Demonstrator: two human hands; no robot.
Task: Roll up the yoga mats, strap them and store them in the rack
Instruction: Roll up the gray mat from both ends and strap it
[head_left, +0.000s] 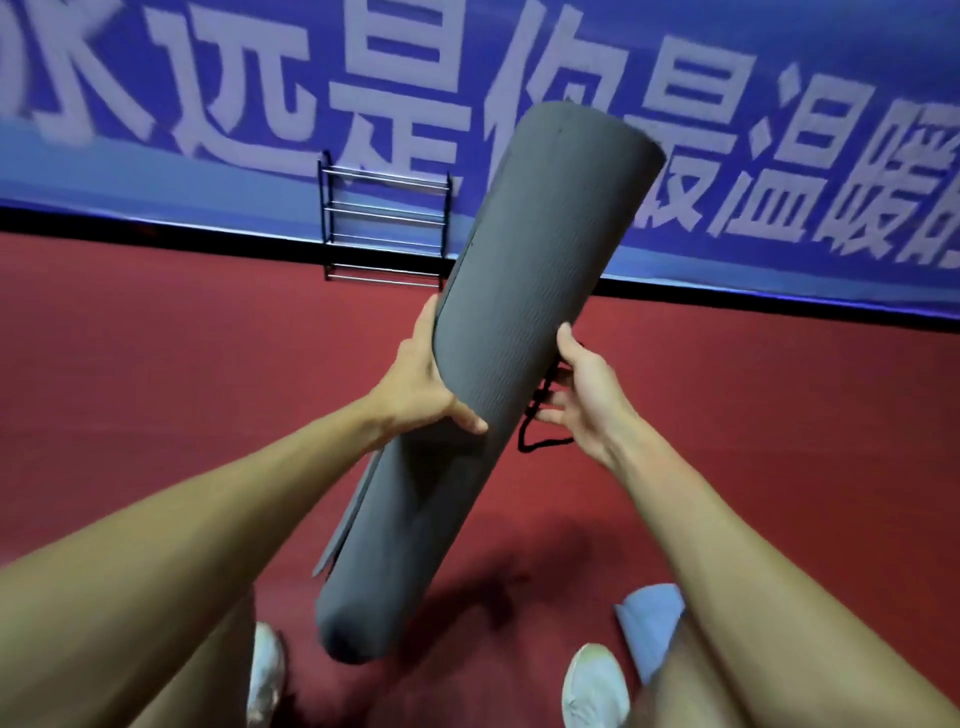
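Obs: one grey mat (519, 322) is rolled into a tube and held off the red floor (156, 364), tilted, with the top end away from the person and the lower end just above the feet. The roll is not fully tight. Its outer edge stands away from the tube along the lower left side.

Left hand (421, 384): clamped round the middle of the mat, thumb across the near face, fingers wrapped behind and out of sight.

Right hand (587, 395): just beside the mat on its right side. The fingers are curled and pinch a black cord (540, 415), which hangs in a loop below the hand. The cord lies against the side of the tube. It does not appear to go round it.

Rack (384, 223): a metal frame with horizontal bars, at the far edge of the floor against the blue banner (779, 156), well apart from the person.

Also: a pale blue item (652, 623), possibly a second mat, lies on the floor beside the right white shoe (595, 686). I cannot tell if it is rolled.

Progress (judgement): rolling of the grey mat is done, apart from the loose edge. Strapping is just starting and nothing is tied yet. Left to do: wrap and fasten the cord, carry the mat to the rack, then handle the blue item if it is a mat.
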